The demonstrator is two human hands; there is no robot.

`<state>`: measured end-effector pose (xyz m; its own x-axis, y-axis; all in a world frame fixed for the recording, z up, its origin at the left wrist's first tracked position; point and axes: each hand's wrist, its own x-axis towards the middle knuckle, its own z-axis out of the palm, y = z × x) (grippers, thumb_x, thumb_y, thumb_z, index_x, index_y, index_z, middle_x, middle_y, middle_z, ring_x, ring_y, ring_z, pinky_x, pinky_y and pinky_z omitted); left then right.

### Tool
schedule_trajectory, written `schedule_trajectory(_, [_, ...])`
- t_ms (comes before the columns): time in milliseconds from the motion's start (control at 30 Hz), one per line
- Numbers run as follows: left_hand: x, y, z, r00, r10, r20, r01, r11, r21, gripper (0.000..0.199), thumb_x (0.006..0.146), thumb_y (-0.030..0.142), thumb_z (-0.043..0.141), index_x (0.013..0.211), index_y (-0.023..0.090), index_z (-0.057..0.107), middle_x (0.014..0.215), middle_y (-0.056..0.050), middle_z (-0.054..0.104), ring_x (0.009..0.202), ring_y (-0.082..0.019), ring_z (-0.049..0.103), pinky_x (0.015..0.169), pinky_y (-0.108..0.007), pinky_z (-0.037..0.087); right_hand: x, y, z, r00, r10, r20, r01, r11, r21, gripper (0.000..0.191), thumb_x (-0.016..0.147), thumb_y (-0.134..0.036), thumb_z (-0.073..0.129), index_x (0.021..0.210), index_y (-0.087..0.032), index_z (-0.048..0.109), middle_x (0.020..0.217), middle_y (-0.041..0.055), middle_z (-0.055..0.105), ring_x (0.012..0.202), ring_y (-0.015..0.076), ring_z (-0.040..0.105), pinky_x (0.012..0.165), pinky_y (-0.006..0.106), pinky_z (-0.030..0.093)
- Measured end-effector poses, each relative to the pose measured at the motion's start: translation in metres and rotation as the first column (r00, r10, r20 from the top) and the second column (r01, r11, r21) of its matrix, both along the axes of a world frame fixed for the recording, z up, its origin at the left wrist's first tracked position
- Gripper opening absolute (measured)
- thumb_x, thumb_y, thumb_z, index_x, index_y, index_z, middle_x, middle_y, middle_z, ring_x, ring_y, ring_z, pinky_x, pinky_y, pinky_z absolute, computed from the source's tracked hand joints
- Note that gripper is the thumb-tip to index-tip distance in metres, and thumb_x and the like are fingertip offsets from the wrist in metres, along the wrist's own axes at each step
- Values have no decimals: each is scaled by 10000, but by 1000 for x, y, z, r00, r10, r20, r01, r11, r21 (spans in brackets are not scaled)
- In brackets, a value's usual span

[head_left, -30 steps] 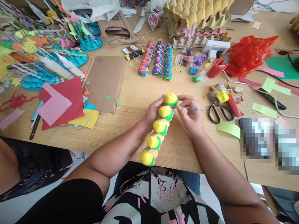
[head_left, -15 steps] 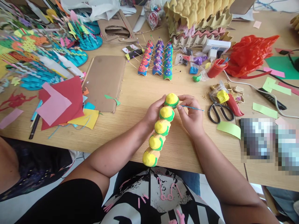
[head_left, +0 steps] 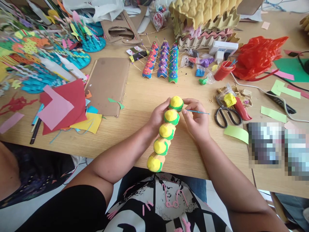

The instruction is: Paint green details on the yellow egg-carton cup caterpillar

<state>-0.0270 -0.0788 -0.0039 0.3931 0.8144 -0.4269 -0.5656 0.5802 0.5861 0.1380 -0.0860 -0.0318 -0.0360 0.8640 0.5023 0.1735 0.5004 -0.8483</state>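
Observation:
An egg-carton strip (head_left: 166, 130) slants away from my body. Its several bumps have yellow tops, with green along their lower right sides. The farthest bump has the widest green band; on the nearer ones bare cardboard shows. My left hand (head_left: 160, 114) is closed around the left side of the strip's far end, its fingertips partly hidden behind it. In my right hand (head_left: 196, 117) a thin blue stick tool (head_left: 198, 111) is pinched between thumb and fingers. Its inner end is against or very near the green edge of the far bump; contact is hard to make out.
Three finished-looking carton caterpillars (head_left: 163, 61) stand behind my hands. Scissors (head_left: 227, 116) and yellow clay (head_left: 229, 100) lie to the right, near a red cup (head_left: 224, 71). On the left are a cardboard sheet (head_left: 107, 85) and coloured paper (head_left: 65, 103). Egg trays (head_left: 205, 19) are stacked behind.
The strip's far end and both hands have shifted very slightly to the left. The stick tool has moved a little with my right hand; both grips stay the same.

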Motion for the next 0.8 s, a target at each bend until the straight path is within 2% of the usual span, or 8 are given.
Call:
schedule_trajectory(167, [-3,2,-4,1000,-2,-7,2,1000,-11,410,951,640,647,842,245,644,543,-2,577,431,-145,530,441,-260,387,0,-1,-2,989,39,-143,-56,991,-120,220,965,-450,756,911,-274,636,1260,61,745,1259,253,684,1091,492,552])
schedule_trajectory(300, [-2,3,-8,999,-42,-2,42,999,6,421,960,647,625,856,240,652,550,-5,593,421,-140,524,438,-262,399,-2,0,-4,993,22,-116,-34,994,-101,230,965,-462,753,909,-271,637,1227,63,739,1205,243,690,1084,489,562])
schedule_trajectory(467, [0,2,-7,1000,2,19,-3,1000,30,375,968,587,647,856,231,681,572,-21,622,460,-150,552,469,-267,406,-2,1,-4,996,11,-91,-18,997,-78,220,977,-450,738,916,-267,632,1216,64,742,1185,235,697,1075,480,567])
schedule_trajectory(667, [-4,1,-4,1000,-4,-2,4,998,-63,417,901,677,693,844,267,643,536,-12,584,451,-191,588,449,-284,424,-2,-2,0,989,47,-138,-61,993,-99,273,959,-479,757,888,-264,605,1286,77,753,1281,261,687,1140,530,546])
schedule_trajectory(800, [-6,1,-6,998,-30,-59,24,994,-103,506,869,779,661,866,273,649,514,-8,548,412,-190,564,427,-291,427,0,-2,2,997,44,-65,-47,998,-51,257,964,-475,748,879,-265,626,1289,85,750,1270,269,685,1131,547,543])
